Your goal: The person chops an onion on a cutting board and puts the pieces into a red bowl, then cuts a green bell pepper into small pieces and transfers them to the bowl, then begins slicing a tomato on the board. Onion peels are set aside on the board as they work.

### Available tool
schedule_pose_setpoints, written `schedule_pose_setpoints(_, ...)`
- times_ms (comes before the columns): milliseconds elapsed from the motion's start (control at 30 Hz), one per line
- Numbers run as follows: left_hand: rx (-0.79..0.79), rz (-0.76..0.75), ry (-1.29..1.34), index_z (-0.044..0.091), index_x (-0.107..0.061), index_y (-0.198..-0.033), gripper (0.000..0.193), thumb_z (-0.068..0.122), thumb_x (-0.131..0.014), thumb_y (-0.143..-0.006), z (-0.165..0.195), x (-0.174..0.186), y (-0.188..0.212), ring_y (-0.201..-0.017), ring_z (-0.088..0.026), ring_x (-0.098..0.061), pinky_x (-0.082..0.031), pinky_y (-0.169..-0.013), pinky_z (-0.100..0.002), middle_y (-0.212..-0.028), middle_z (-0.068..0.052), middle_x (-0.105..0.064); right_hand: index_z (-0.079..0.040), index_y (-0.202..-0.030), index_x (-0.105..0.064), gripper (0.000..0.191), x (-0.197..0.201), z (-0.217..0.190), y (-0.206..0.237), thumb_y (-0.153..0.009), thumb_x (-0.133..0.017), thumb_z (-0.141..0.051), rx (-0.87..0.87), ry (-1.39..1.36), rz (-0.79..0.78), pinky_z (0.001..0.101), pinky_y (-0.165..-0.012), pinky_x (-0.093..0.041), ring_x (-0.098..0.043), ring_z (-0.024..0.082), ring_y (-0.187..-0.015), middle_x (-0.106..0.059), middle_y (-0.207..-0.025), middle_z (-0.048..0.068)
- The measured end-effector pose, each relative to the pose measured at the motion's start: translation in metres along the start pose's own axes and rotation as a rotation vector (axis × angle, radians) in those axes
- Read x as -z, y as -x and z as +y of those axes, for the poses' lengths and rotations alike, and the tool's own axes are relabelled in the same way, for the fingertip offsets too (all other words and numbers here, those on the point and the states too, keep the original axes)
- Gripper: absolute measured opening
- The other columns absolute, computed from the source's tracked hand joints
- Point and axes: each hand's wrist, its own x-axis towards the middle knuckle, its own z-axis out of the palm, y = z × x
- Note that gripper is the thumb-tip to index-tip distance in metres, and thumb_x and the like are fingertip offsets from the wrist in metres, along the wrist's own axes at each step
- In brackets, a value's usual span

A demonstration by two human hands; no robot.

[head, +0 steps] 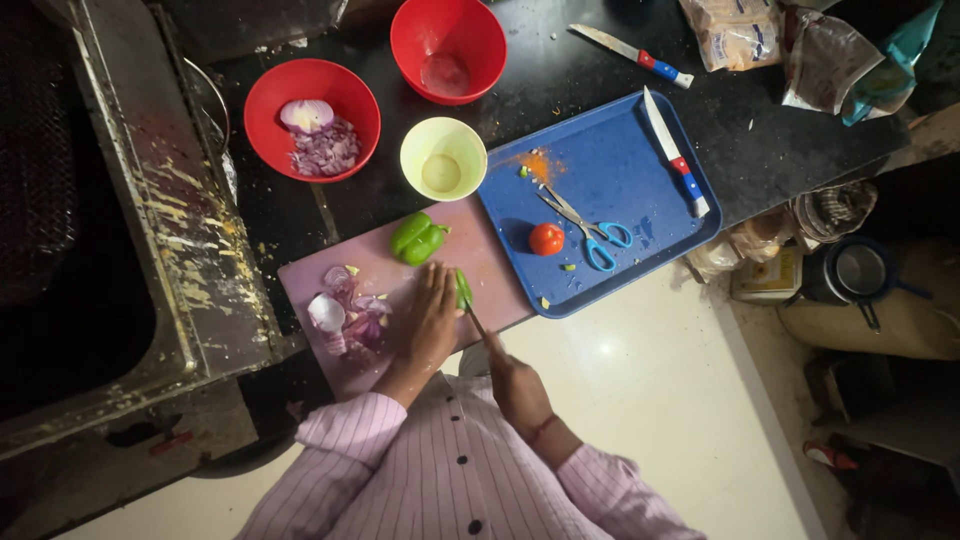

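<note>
a piece of green capsicum [463, 290] is held on the pink cutting board [400, 275], pinned under the flattened fingers of the left hand [428, 322], while a knife [476, 322] is gripped by its handle in the closed right hand [515, 385] with the blade laid against the piece. the capsicum is judged to be light, crisp and smooth-skinned, so it is likely to slide or roll if pressed on its glossy side; it is best held flat from above, near the end away from the blade, with fingertips kept back from the edge. a larger capsicum half [418, 238] lies further up the board, apart from the hands. chopped red onion pieces [345, 315] are heaped just beside the left hand on the board and crowd the working space on that side. beyond the board, a red bowl of chopped onion [312, 120], a second red bowl [448, 48] and a pale yellow bowl [443, 158] are set on the dark counter. the blue tray [620, 170] overlaps the board's right end and carries a tomato [546, 239], scissors [585, 228] and a second knife [675, 152]; a third knife [630, 53] lies on the counter behind it. the tray's rim stands close to the knife hand's side.
</note>
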Motion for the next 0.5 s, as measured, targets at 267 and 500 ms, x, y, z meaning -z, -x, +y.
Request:
schedule_pose_setpoints(267,0.002,0.038,-0.012,-0.013,-0.041,-0.146,0.065,0.007,-0.064,-0.089,0.003,0.005,0.012,-0.149,-0.044,-0.035,-0.031,-0.123,-0.05,-0.156,-0.027,-0.039,-0.004,-0.153,-0.04,0.057,0.006,-0.004,0.009,-0.097,-0.05,-0.002,0.087,-0.071,0.025,0.0485,-0.078,-0.057,-0.071,0.044,-0.091,-0.071,-0.107,0.026)
schedule_pose_setpoints(500,0.012,0.03,-0.115,-0.007,-0.042,-0.15,0.058,0.004,-0.052,-0.094,0.001,0.004,0.011,-0.151,-0.04,-0.035,-0.031,-0.123,-0.048,-0.159,-0.023,-0.04,-0.004,-0.153,-0.038,0.054,-0.001,-0.011,-0.046,-0.101,-0.05,-0.008,0.146,0.047,-0.01,0.0529,-0.069,-0.053,-0.069,0.045,-0.078,-0.07,-0.09,0.027)
